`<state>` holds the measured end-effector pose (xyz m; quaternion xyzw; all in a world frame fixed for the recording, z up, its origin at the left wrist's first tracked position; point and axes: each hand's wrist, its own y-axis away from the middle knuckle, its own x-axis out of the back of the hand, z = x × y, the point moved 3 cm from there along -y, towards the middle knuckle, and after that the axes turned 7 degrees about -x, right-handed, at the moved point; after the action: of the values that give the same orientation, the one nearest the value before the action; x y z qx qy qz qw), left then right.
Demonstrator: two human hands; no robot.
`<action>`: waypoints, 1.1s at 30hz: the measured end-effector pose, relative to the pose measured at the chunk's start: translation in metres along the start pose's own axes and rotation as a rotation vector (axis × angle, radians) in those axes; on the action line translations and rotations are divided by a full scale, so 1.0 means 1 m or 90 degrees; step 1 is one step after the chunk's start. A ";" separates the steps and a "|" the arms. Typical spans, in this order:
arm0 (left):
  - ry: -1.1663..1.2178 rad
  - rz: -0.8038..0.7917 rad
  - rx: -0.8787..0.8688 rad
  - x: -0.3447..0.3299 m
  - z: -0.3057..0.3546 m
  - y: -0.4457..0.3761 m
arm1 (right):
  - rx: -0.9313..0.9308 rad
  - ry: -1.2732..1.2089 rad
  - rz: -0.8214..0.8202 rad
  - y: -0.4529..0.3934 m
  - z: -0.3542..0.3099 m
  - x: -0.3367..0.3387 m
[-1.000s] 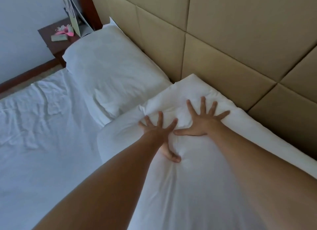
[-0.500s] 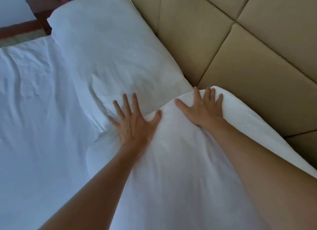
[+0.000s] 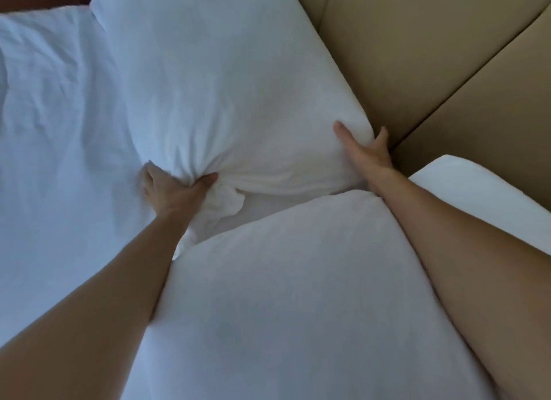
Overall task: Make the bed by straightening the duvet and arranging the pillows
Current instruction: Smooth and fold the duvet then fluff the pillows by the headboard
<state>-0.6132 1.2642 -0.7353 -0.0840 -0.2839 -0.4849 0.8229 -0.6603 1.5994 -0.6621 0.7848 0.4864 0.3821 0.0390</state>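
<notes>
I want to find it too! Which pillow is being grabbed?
Start at the tan headboard. Two white pillows lie below it; pick the far pillow. The left hand bunches its corner and the right hand holds its other corner.

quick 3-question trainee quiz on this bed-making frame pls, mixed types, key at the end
1. True or false: the left hand lies flat and open on the near pillow.
2. Which corner of the far pillow does the right hand hold?
A. the corner next to the padded headboard
B. the corner at the wooden frame, top left
C. none, it rests on the bedsheet
3. Fill in: the left hand grips a bunched ____ of the far pillow, on the side toward the bedsheet.

Key:
1. False, it clutches gathered fabric of the far pillow.
2. A
3. corner
</notes>
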 end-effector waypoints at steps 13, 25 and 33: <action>0.315 -0.091 0.218 0.101 0.000 0.012 | 0.121 0.057 -0.134 0.120 -0.052 -0.009; 0.468 -0.154 0.222 0.339 0.107 0.155 | 0.004 -0.237 -0.253 0.315 -0.149 0.109; 0.514 -0.041 -0.080 0.425 0.302 0.219 | 0.220 -0.175 -0.165 0.405 -0.216 0.268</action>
<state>-0.3876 1.1832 -0.2233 0.0722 0.0894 -0.5209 0.8458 -0.4374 1.5330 -0.1839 0.7552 0.6314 0.1750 0.0188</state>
